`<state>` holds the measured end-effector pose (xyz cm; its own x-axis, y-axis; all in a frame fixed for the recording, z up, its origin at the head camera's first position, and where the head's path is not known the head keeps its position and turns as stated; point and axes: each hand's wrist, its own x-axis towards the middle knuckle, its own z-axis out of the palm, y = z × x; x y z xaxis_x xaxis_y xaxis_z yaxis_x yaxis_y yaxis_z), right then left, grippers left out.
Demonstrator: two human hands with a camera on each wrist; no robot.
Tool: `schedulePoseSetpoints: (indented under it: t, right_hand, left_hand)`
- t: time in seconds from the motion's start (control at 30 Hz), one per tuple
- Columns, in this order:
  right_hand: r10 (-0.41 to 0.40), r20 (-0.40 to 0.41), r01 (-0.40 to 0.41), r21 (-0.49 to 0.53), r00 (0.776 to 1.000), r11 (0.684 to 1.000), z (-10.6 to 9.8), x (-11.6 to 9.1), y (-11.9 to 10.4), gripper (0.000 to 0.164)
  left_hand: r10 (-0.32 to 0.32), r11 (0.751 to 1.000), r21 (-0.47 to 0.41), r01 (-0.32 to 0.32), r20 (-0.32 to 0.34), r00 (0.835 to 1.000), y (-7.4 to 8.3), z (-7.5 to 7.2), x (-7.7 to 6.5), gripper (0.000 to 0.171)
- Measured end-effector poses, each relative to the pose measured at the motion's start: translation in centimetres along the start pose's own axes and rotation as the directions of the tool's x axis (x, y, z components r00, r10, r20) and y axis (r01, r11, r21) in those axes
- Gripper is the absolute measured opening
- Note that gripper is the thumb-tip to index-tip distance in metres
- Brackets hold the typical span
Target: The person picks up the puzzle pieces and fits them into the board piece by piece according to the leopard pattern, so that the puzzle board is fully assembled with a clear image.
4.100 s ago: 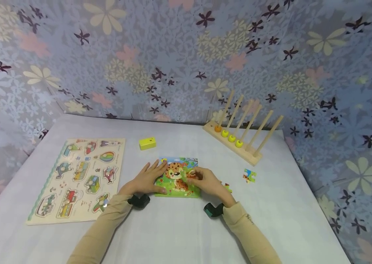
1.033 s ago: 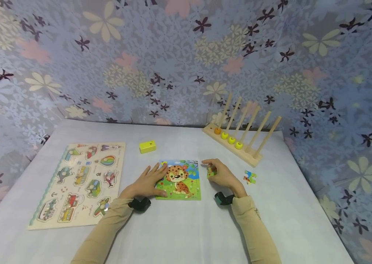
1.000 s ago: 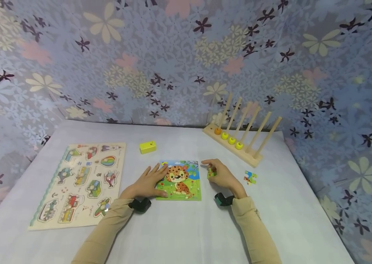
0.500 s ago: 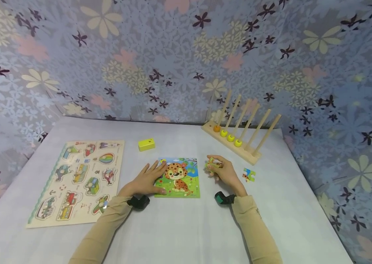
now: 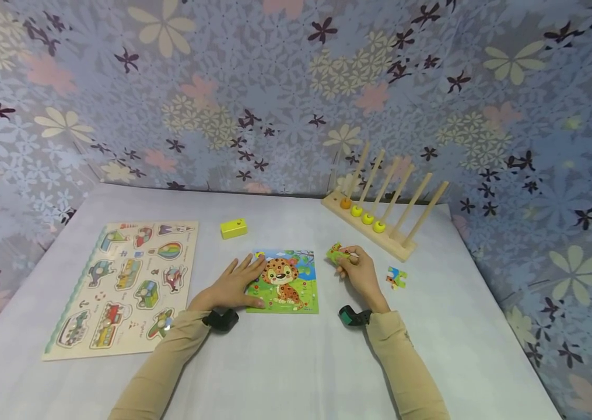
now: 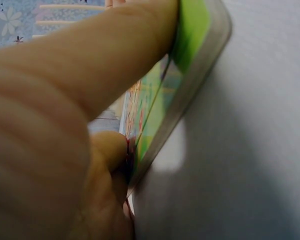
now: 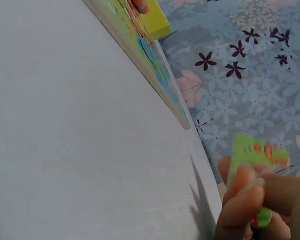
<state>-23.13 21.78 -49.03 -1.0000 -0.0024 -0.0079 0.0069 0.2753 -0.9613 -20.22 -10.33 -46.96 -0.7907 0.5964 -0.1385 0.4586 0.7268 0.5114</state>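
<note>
My left hand lies with spread fingers over the left edge of a jigsaw puzzle that pictures a spotted leopard cub on grass. In the left wrist view the thumb rests along the puzzle's green border. To the right of the puzzle, my right hand pinches a green jigsaw piece between thumb and fingers. The right wrist view has this piece raised off the table, its lower part covered by fingers. Another jigsaw piece, blue, green and orange, lies farther right.
A wooden peg stand with a few orange and yellow beads stands at the back right. Behind the puzzle sits a yellow block. A large picture board of vehicles lies on the left. A flowered cloth rises behind the table.
My right hand held a green piece over the puzzle, then moved right to a piece beside it. That piece has since been lifted and turned. The left hand stays on the puzzle.
</note>
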Motion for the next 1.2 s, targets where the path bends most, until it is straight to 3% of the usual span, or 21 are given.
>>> schedulePoseSetpoints:
  t: [0.17, 0.37, 0.63, 0.87, 1.07, 1.2]
  right_hand:
    - [-0.014, 0.008, 0.015, -0.021, 1.0, 1.0, 0.4, -0.1, 0.1, 0.019]
    - [-0.067, 0.079, 0.077, -0.13, 0.995, 0.988, 0.8, -0.4, -0.3, 0.032]
    - [-0.076, 0.137, 0.085, -0.057, 0.988, 0.995, 1.1, -0.5, -0.3, 0.028]
    - [-0.096, 0.322, 0.158, -0.171, 0.942, 0.973, 2.1, -1.2, -0.8, 0.035]
    - [-0.07, 0.372, 0.154, -0.2, 0.926, 0.968, 2.9, -1.5, -1.0, 0.027]
    - [-0.094, 0.433, 0.215, -0.24, 0.897, 0.947, 3.1, -1.7, -1.3, 0.022]
  left_hand:
    - [-0.004, 1.0, -0.01, 0.004, 0.0, 1.0, 0.1, 0.0, -0.2, 0.096]
    - [-0.006, 1.0, -0.007, 0.006, -0.004, 1.0, 0.1, 0.0, -0.2, 0.096]
    - [0.001, 1.0, -0.003, -0.001, 0.0, 1.0, 0.1, -0.1, -0.2, 0.095]
    - [-0.002, 1.0, -0.011, 0.002, 0.002, 1.0, 0.2, -0.2, -0.3, 0.096]
    - [-0.009, 1.0, -0.004, 0.009, 0.0, 1.0, 0.2, -0.2, -0.1, 0.096]
    - [-0.004, 1.0, -0.016, 0.004, -0.002, 1.0, 0.1, -0.3, -0.1, 0.097]
